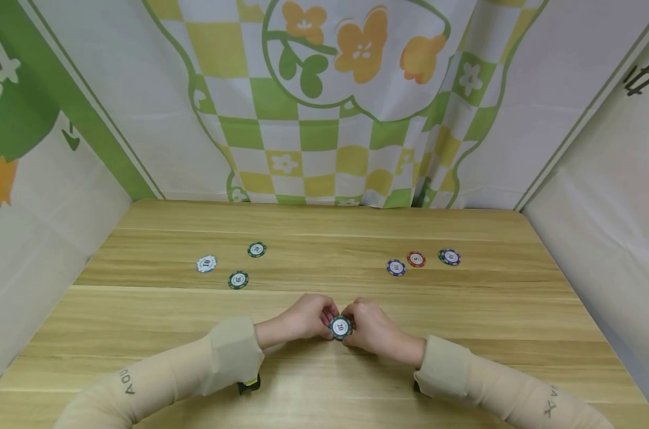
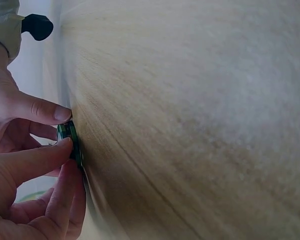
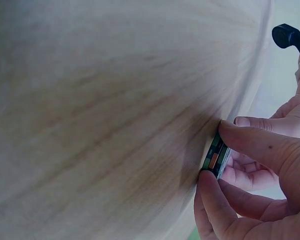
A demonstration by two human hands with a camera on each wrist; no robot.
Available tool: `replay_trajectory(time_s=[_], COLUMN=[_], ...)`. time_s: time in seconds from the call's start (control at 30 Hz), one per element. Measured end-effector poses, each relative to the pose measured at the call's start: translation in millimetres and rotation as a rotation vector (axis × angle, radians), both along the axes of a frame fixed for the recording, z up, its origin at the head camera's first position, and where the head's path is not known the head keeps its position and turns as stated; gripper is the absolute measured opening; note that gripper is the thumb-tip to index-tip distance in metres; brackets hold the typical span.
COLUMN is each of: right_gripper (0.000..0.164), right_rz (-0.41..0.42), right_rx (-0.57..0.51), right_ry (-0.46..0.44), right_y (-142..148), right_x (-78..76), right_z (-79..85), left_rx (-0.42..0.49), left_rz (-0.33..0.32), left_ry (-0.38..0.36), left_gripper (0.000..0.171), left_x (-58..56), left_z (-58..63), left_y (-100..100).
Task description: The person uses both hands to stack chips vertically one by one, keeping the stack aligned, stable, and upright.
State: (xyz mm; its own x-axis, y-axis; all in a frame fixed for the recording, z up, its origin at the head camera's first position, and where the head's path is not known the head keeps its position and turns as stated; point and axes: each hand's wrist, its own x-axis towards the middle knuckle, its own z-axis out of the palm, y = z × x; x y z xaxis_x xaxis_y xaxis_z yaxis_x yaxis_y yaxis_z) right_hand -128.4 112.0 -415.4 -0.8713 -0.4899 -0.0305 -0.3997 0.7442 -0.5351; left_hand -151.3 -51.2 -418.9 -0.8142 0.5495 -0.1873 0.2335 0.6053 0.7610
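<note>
A green poker chip (image 1: 340, 327) marked 20 lies face up between both hands, low over the table's middle. My left hand (image 1: 308, 317) pinches its left side between thumb and fingers. From the right, my right hand (image 1: 376, 330) pinches the opposite edge. The right wrist view shows the green and black edge of the chip (image 3: 214, 156), with an orange patch, between the right thumb (image 3: 250, 142) and a fingertip. In the left wrist view the chip (image 2: 69, 134) stands out edge-on, partly covered by fingers of both hands, close to the wood surface.
Two green chips (image 1: 238, 279) and a white chip (image 1: 207, 263) lie on the wooden table (image 1: 324, 238) at left. Toward the right are a blue chip (image 1: 396, 267), a red chip (image 1: 416, 258) and another blue chip (image 1: 450, 257). A checked curtain (image 1: 319, 137) hangs behind.
</note>
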Motion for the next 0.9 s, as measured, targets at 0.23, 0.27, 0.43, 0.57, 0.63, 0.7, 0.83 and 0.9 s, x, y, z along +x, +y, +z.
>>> replay_trajectory(time_s=[0.23,0.27,0.43,0.57,0.63,0.7,0.83,0.9], right_gripper=[0.036,0.036,0.036,0.037,0.037,0.036,0.034,0.033], right_rz=[0.004,0.004,0.000,-0.005,-0.006,-0.007,0.006,0.011], right_rx=[-0.007,-0.006,0.004,0.013,0.013,0.013,0.006,0.005], right_ry=[0.011,0.010,0.004,-0.004,-0.011,-0.017,-0.001,0.009], right_y=[0.9,0.9,0.3,-0.5,-0.7,-1.0,-1.3,-1.4], right_x=[-0.4,-0.3,-0.1,0.3,0.8,1.2,1.8,1.9], right_z=[-0.3,-0.1,0.8,1.8,2.3,2.6,3.1,3.0], left_rx=[-0.020,-0.023,-0.051,-0.065,-0.067,-0.067,-0.070,-0.073], left_rz=[-0.038,-0.041,-0.050,-0.060,-0.060,-0.060,-0.059,-0.061], left_ry=[0.052,0.056,0.078,0.091,0.093,0.094,0.100,0.109], left_gripper=[0.027,0.027,0.027,0.027,0.026,0.026,0.026,0.026], left_x=[0.1,0.4,1.3,2.1,2.4,2.5,2.7,2.8], left_z=[1.4,1.8,3.2,4.1,4.9,5.3,5.3,4.7], left_y=[1.1,1.3,1.4,1.3,1.4,1.6,2.0,2.1])
